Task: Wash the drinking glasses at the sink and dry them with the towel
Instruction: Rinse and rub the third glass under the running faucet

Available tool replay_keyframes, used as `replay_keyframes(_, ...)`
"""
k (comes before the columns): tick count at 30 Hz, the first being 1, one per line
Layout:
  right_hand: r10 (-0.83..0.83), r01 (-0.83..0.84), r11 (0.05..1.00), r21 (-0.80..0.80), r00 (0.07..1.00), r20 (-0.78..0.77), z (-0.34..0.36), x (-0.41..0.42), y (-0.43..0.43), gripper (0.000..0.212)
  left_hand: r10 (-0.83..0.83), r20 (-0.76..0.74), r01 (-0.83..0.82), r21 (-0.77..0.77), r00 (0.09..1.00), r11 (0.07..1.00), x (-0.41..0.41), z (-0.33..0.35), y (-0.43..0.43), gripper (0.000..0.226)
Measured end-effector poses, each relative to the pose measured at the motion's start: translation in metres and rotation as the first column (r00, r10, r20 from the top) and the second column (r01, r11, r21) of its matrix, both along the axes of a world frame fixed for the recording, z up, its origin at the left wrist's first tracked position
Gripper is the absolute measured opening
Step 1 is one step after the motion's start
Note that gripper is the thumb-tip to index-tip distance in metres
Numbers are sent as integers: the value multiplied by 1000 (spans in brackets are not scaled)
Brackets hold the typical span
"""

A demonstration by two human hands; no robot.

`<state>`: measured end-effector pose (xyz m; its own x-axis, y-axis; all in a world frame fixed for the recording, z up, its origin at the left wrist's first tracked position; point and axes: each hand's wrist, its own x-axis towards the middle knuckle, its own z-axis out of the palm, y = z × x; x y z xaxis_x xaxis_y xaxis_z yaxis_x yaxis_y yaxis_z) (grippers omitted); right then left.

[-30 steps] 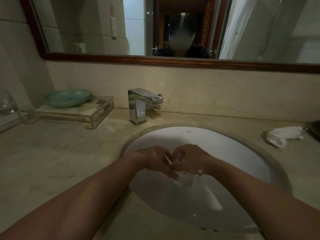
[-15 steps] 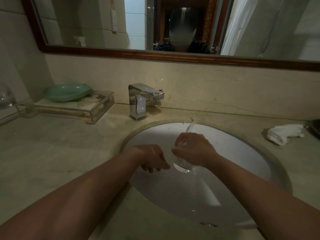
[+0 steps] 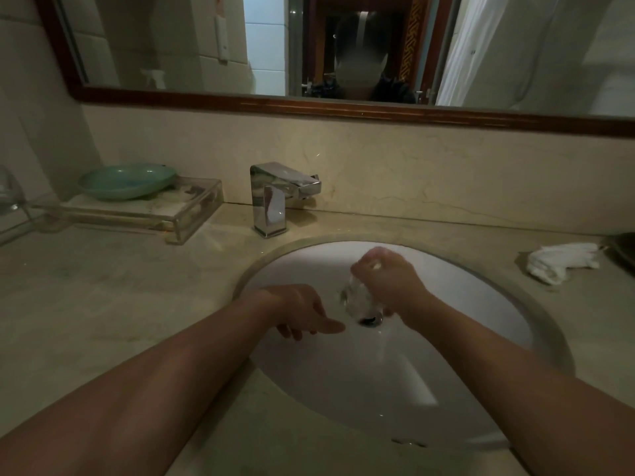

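- The right hand (image 3: 391,283) has its fingers curled tight around a clear drinking glass (image 3: 357,298), gripping it from above.
- The glass is blurred. It hangs below and left of the fist, its low end just over the drain (image 3: 371,320). Which end is the mouth cannot be told.
- The left hand (image 3: 302,312) holds nothing, with its fingers loosely extended toward the glass but apart from it.
- Both hands are over the white sink basin (image 3: 446,355).
- Beyond the left fingers, a chrome faucet (image 3: 275,197) stands on the beige countertop (image 3: 103,286).
- Well right of the right hand lies a crumpled white towel (image 3: 563,261).
- Far left of the fingers, a green dish (image 3: 127,180) sits on a clear tray (image 3: 171,214). A second glass (image 3: 8,197) is cut off at the edge.
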<state>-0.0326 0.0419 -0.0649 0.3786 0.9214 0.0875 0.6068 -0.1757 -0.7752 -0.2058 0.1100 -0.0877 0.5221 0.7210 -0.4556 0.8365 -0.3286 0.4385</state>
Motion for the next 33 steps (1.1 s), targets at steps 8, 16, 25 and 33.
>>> replay_keyframes(8,47,-77,988,-137,977,-207,4,-4,-6,20,-73,282,103,-91,956,991,5,11,-13,45)
replay_keyframes(16,-163,-197,944,-264,416,-895,-13,14,0,55,133,660,-137,-47,740,990,9,18,-16,36)
replay_keyframes(25,-126,-273,869,-413,685,-717,-8,15,-1,52,-212,447,-163,664,869,730,13,24,-17,47)
replay_keyframes(33,4,-64,904,-423,990,-141,-5,10,-5,37,-327,28,166,819,944,550,14,28,-20,71)
